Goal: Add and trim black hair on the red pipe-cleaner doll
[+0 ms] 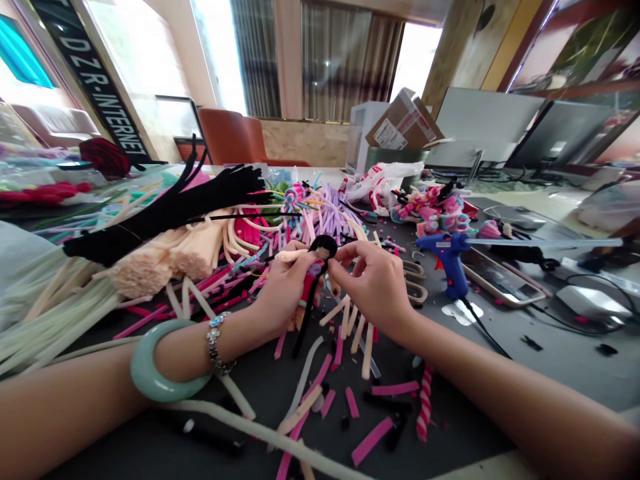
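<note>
A small doll (pixel 324 250) made of pipe cleaners, with black hair and a pink-red body, is held upright over the middle of the table. My left hand (pixel 286 290) grips it from the left, thumb and fingers closed on its body. At the doll's right side, my right hand (pixel 373 277) has thumb and fingertips pinched together beside the hair; what lies between them is too small to make out. A black strand (pixel 306 320) hangs down below the doll. Cut beige pipe cleaner pieces (pixel 367 350) and pink pieces (pixel 373 440) lie scattered beneath my hands.
A blue glue gun (pixel 453 263) stands at the right, its cord running forward near a phone (pixel 505 277). Bundles of black pipe cleaners (pixel 170 207) and beige ones (pixel 145 267) lie left. Finished-looking pink figures (pixel 435 207) are piled behind. A cardboard box (pixel 407 123) and monitors (pixel 483 127) stand further back.
</note>
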Motion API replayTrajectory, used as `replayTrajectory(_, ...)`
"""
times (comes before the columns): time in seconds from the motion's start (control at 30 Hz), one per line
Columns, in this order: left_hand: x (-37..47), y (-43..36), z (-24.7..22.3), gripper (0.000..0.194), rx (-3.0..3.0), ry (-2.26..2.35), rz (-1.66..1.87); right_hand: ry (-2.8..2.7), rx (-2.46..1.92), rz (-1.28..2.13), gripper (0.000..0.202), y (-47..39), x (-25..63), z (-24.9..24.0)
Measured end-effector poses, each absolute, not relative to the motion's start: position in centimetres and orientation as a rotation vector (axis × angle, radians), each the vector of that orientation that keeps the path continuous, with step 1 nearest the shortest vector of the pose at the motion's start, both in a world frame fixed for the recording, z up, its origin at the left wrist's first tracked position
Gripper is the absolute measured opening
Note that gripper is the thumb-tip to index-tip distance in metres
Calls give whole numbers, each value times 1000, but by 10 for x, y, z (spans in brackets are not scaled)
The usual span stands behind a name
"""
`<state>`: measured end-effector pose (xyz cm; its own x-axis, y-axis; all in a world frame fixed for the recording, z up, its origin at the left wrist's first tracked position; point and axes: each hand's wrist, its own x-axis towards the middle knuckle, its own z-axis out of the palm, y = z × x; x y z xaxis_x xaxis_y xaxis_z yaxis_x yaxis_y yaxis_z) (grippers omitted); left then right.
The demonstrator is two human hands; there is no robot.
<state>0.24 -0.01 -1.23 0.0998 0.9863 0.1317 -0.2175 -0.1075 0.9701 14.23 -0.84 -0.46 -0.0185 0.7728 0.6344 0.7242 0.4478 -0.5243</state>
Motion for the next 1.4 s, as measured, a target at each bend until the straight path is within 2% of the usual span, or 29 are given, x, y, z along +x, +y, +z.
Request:
replayTrajectory(0.47, 4, -8, -10, 13, 1404, 995, 1366, -1731, -1340, 54, 13, -9, 137, -8)
replayTrajectory(0.63, 3, -3, -11, 13, 1193, 989, 1367, -1727, -1145, 159, 15, -13, 139, -8)
replayTrajectory(0.77, 3, 0, -11, 13, 1110, 1011, 1324, -1457, -956, 256, 15, -10, 154, 4)
replayTrajectory(1.07, 2, 1, -10, 16, 1067, 1006, 1287, -1277, -963, 150, 15, 11, 187, 27)
replayTrajectory(1.4, 1, 2, -12, 17, 1110, 963, 1276, -1279, -984, 13, 5, 12, 196, 35)
